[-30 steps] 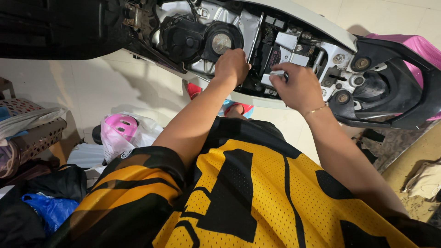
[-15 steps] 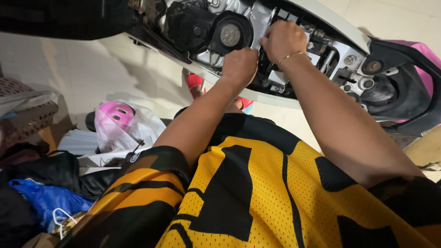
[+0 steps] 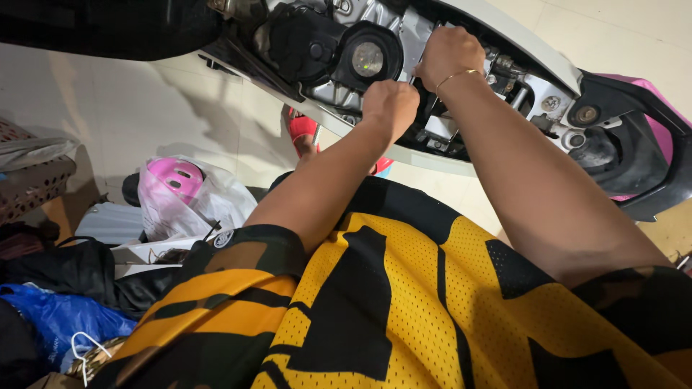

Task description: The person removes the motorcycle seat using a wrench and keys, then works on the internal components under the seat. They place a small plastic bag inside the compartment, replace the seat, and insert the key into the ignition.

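Observation:
A scooter point(image 3: 519, 39) with its covers off lies across the top of the view, showing a black engine housing point(image 3: 303, 43) with a round silver cap point(image 3: 367, 59) and metal brackets. My left hand point(image 3: 389, 108) is a closed fist pressed against the open body just right of the cap; whatever is in it is hidden. My right hand point(image 3: 448, 57), with a thin gold bracelet on the wrist, sits a little above and to the right. Its fingers curl over a metal part inside the frame. My yellow and black mesh jersey point(image 3: 404, 302) fills the foreground.
A pink helmet in a white plastic bag point(image 3: 184, 191) lies on the tiled floor at left, beside a woven basket point(image 3: 32, 184), black bags point(image 3: 65, 270) and a blue bag point(image 3: 54, 320). A red sandal point(image 3: 303, 128) sits under the scooter. The pink and black tail panel point(image 3: 638, 137) is at right.
My right hand has moved up and left from the right side of the open bay to just above my left fist. The left hand stays closed near the round cap.

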